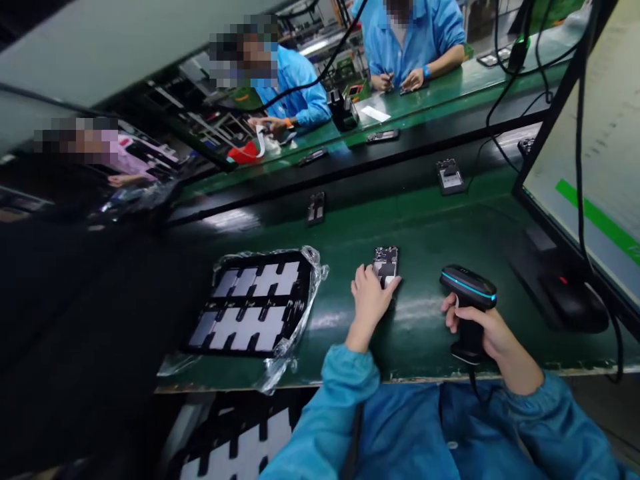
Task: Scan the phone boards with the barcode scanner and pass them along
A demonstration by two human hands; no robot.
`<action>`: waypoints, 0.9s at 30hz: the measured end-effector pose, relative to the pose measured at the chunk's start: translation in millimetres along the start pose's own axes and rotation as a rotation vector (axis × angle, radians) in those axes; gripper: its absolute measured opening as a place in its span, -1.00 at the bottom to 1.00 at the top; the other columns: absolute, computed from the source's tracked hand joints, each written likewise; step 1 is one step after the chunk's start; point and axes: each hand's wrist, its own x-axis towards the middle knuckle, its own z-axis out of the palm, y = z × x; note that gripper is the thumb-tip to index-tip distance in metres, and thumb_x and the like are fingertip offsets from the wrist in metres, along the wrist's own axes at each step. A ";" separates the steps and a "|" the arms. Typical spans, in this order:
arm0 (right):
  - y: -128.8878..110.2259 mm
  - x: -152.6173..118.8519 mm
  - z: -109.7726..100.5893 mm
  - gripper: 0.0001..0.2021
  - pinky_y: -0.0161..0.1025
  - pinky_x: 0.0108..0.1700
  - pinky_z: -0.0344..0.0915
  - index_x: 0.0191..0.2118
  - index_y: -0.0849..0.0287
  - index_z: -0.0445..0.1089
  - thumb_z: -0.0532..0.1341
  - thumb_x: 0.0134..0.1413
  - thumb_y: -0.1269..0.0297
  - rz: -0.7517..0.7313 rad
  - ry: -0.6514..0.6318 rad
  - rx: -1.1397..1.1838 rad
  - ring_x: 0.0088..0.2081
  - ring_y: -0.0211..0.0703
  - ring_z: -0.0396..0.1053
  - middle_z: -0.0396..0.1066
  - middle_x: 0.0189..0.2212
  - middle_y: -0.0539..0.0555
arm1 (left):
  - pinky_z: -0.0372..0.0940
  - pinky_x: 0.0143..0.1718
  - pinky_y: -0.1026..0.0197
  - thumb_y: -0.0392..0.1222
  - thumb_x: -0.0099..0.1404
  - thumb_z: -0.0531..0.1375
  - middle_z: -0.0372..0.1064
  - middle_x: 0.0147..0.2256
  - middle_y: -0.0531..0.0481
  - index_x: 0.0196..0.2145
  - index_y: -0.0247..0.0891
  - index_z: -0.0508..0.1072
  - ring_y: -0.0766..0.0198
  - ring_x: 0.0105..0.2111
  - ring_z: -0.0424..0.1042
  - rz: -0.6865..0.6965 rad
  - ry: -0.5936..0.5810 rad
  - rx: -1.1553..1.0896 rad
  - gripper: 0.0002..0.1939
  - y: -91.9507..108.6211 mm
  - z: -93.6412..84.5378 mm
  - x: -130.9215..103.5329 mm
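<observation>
Head view: two bare hands at one green bench. The left hand grips one opened phone, fingers on one side and thumb on the other; the phone lies on the bench between the tray and the scanner. The right hand is closed round the handle of one barcode scanner (one blue light strip along its head).

To the left, one black tray holds two rows of pale flat pieces, clear plastic wrap round its edge. A second tray shows partly below the bench.

Beyond the hands, two more phone units lie well apart, nearer than the dark rail. Right side: one monitor. Three other people are in the background, two in blue, one in pink.
</observation>
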 end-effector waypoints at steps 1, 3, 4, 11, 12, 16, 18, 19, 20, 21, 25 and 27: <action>-0.8 0.5 0.6 -0.84 -0.23 -0.34 0.34 -0.24 0.22 0.51 0.29 0.08 0.27 0.005 -0.001 -0.004 -0.44 -0.16 0.40 0.50 -0.36 0.10 | -0.06 0.26 -0.34 0.16 0.22 0.24 0.06 0.24 -0.53 0.17 -0.40 0.16 -0.26 0.32 -0.01 -0.029 0.046 0.017 -0.25 11.3 11.9 1.2; -2.7 0.9 2.3 -0.84 -0.23 -0.34 0.35 -0.24 0.23 0.50 0.29 0.07 0.27 0.020 -0.002 -0.008 -0.44 -0.16 0.40 0.49 -0.36 0.10 | -0.09 0.26 -0.36 0.10 0.22 0.25 0.07 0.24 -0.47 0.11 -0.35 0.20 -0.22 0.32 -0.01 -0.076 0.124 0.016 -0.35 28.8 27.5 8.9; -3.5 0.8 3.3 -0.84 -0.22 -0.34 0.35 -0.25 0.23 0.50 0.29 0.06 0.27 0.029 0.001 -0.005 -0.44 -0.16 0.40 0.49 -0.36 0.10 | -0.08 0.26 -0.35 0.08 0.22 0.26 0.08 0.23 -0.44 0.07 -0.34 0.22 -0.20 0.31 0.01 -0.090 0.139 0.003 -0.39 33.2 31.4 14.0; -0.4 -0.4 3.6 -0.86 -0.22 -0.35 0.35 -0.28 0.23 0.48 0.29 0.04 0.29 0.032 0.010 0.002 -0.46 -0.16 0.40 0.49 -0.40 0.09 | 0.04 0.26 -0.08 0.05 0.21 0.28 0.11 0.15 -0.32 -0.28 -0.29 0.40 -0.08 0.24 0.13 -0.105 0.200 -0.122 -0.67 21.2 35.2 31.3; 1.3 -0.3 2.7 -0.86 -0.22 -0.35 0.35 -0.28 0.23 0.48 0.29 0.03 0.29 0.032 0.009 0.006 -0.46 -0.17 0.40 0.50 -0.39 0.10 | 0.04 0.26 -0.07 0.04 0.24 0.26 0.11 0.14 -0.33 -0.29 -0.30 0.41 -0.08 0.24 0.12 -0.087 0.235 -0.103 -0.68 21.3 36.0 29.8; 6.4 1.3 0.9 -0.84 -0.25 -0.37 0.34 -0.27 0.23 0.48 0.30 0.00 0.29 0.047 0.028 0.040 -0.47 -0.20 0.41 0.51 -0.35 0.10 | 0.07 0.19 -0.13 0.04 0.28 0.23 0.20 0.07 -0.35 -0.13 -0.37 0.40 -0.12 0.18 0.14 -0.015 0.328 0.091 -0.60 28.7 36.2 18.1; 7.6 2.5 1.9 -0.83 -0.26 -0.38 0.34 -0.30 0.24 0.48 0.30 -0.04 0.28 0.047 0.052 0.050 -0.49 -0.21 0.40 0.50 -0.38 0.09 | 0.13 0.10 -0.14 0.05 0.33 0.16 0.30 0.00 -0.29 -0.06 -0.35 0.39 -0.12 0.09 0.22 0.021 0.266 0.168 -0.59 32.3 33.4 11.8; 8.3 2.9 2.8 -0.83 -0.27 -0.39 0.34 -0.32 0.24 0.48 0.30 -0.06 0.28 0.048 0.061 0.049 -0.49 -0.21 0.40 0.50 -0.41 0.08 | 0.16 0.05 -0.13 0.05 0.35 0.13 0.34 -0.04 -0.27 -0.03 -0.34 0.39 -0.10 0.04 0.26 0.038 0.222 0.185 -0.59 33.3 31.6 9.1; 9.2 3.3 3.9 -0.83 -0.27 -0.40 0.34 -0.34 0.24 0.48 0.30 -0.08 0.27 0.050 0.068 0.050 -0.50 -0.21 0.40 0.49 -0.44 0.07 | 0.18 0.02 -0.11 0.06 0.36 0.12 0.38 -0.06 -0.25 0.01 -0.34 0.37 -0.10 0.00 0.29 0.049 0.184 0.194 -0.57 33.8 29.7 6.9; 10.4 3.6 5.0 -0.83 -0.28 -0.41 0.34 -0.35 0.24 0.48 0.30 -0.11 0.27 0.056 0.073 0.058 -0.50 -0.21 0.40 0.47 -0.47 0.06 | 0.19 -0.01 -0.10 0.07 0.37 0.11 0.40 -0.07 -0.25 0.05 -0.33 0.36 -0.10 -0.02 0.31 0.059 0.153 0.202 -0.54 33.6 28.1 5.2; 15.5 5.6 8.7 -0.83 -0.30 -0.48 0.32 -0.42 0.24 0.47 0.27 -0.23 0.28 0.077 0.084 0.117 -0.53 -0.22 0.39 0.47 -0.46 0.05 | 0.21 -0.07 -0.11 0.09 0.39 0.04 0.44 -0.08 -0.29 0.07 -0.34 0.33 -0.13 -0.08 0.38 0.094 0.083 0.229 -0.52 28.8 27.1 5.6; 16.2 7.0 10.2 -0.83 -0.31 -0.50 0.31 -0.44 0.25 0.46 0.25 -0.27 0.30 0.058 0.095 0.135 -0.54 -0.22 0.40 0.48 -0.45 0.06 | 0.24 -0.12 -0.06 0.07 0.39 0.00 0.47 -0.13 -0.31 0.03 -0.36 0.33 -0.11 -0.14 0.44 0.114 0.058 0.172 -0.54 24.7 29.5 9.0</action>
